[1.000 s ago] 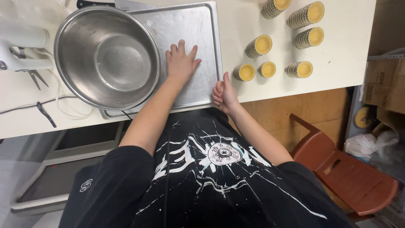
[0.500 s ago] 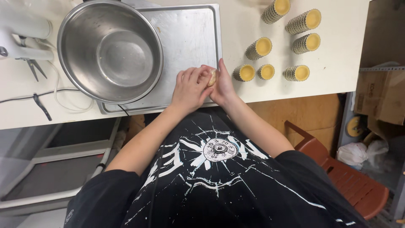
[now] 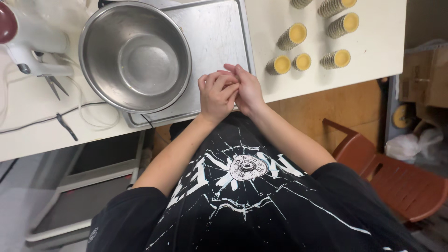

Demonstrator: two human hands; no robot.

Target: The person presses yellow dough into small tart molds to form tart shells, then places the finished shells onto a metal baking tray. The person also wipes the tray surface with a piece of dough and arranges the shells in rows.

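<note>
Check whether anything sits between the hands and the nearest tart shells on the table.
Nothing visible does. The left hand and right hand are pressed together over the tray's right edge. The nearest tart shells stand just right of them, with only bare white table between.

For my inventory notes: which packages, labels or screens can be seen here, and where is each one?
Cardboard boxes: far right, beyond the table edge, brown, rectangular, stacked.
Plastic bag: on the floor under the boxes, whitish, crumpled.
No labels or screens are clear enough to tell.
</note>
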